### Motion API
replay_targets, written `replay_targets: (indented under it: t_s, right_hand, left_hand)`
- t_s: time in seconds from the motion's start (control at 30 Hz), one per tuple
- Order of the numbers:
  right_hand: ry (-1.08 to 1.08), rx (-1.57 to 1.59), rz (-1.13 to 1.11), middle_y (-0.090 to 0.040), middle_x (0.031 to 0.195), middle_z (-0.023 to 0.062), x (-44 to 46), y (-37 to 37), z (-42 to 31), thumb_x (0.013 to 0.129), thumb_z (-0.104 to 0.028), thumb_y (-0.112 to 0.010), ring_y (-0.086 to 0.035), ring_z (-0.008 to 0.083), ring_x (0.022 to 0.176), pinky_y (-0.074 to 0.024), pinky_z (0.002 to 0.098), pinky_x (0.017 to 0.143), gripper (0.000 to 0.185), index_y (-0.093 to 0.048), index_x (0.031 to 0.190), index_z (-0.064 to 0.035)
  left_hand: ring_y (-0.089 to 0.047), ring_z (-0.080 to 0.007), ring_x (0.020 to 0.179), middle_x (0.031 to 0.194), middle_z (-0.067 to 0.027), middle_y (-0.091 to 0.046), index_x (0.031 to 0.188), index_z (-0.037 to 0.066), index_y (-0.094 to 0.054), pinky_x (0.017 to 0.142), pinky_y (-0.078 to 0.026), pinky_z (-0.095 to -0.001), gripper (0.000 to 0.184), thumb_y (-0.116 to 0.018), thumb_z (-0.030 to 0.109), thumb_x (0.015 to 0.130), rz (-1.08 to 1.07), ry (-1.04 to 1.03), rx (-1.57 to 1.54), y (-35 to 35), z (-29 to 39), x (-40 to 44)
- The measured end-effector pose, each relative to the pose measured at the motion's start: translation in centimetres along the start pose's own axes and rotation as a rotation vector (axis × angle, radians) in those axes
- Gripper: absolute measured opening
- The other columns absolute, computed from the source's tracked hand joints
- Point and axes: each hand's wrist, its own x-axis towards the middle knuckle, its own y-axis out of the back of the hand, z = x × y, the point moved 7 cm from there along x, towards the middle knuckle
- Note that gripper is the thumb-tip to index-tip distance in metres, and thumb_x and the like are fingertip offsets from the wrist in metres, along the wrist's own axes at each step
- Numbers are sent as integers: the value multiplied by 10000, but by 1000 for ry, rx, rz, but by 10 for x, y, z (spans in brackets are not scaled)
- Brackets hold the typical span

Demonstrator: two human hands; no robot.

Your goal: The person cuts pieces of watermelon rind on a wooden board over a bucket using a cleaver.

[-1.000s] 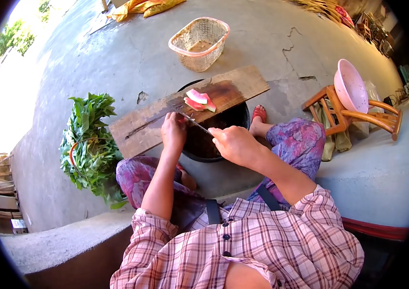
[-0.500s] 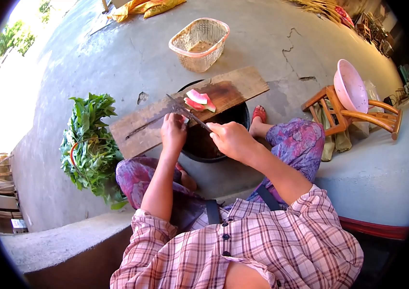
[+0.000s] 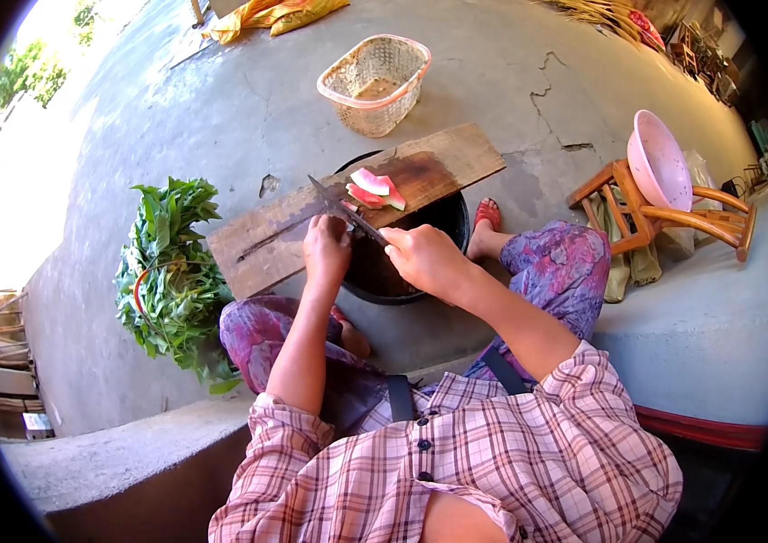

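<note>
My right hand (image 3: pixel 431 261) is closed round the handle of a knife (image 3: pixel 340 206). Its dark blade slants up and left across the wooden board (image 3: pixel 262 242). Against the near edge of the board, my left hand (image 3: pixel 327 246) has its fingers bent and pinched by the blade, on a small piece of watermelon mostly hidden by the fingers and knife. Several slices of watermelon (image 3: pixel 371 182), pink with pale rind, lie just beyond the blade. The board rests across a black tub (image 3: pixel 456 222), whose dark contents are partly covered.
Beyond the board stands a woven plastic basket (image 3: pixel 375 115) with a pink rim. Leafy greens (image 3: pixel 171 281) fill a handled container at left. A pink basin (image 3: pixel 658 163) leans on a wooden chair (image 3: pixel 624 204) at right. My knees flank the tub.
The knife has shifted slightly left and upward, its blade now over the spot beside my left fingers. My right hand moved a little with it; the slices stay put.
</note>
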Motion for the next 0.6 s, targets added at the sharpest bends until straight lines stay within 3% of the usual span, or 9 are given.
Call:
replay_targets:
  t_s: [0.1, 0.3, 0.6]
  right_hand:
    - [34, 11, 65, -662, 700, 228, -9, 4, 1, 887, -134, -618, -675, 403, 662, -551, 498, 608, 163, -678, 968, -6]
    - [53, -6, -20, -670, 719, 234, -19, 11, -8, 880, -130, -619, -679, 408, 674, -560, 495, 630, 172, -680, 977, -1]
    - [-59, 27, -56, -667, 719, 233, 2, -1, -2, 883, -125, -611, -674, 418, 686, -561, 494, 645, 160, -680, 961, -3]
  left_hand:
    - [-691, -293, 835, 906, -143, -644, 930, -2, -647, 758, -558, -375, 185, -727, 29, 766, 12, 44, -38, 0, -3, -1]
    - [-685, -329, 865, 906, -165, -646, 924, -6, -642, 779, -551, -395, 176, -724, 34, 773, 2, 16, 38, 2, -1, 1]
    - [-679, -347, 867, 920, -169, -650, 924, -1, -653, 786, -546, -398, 164, -716, 41, 778, 0, 20, 16, 3, 2, 0]
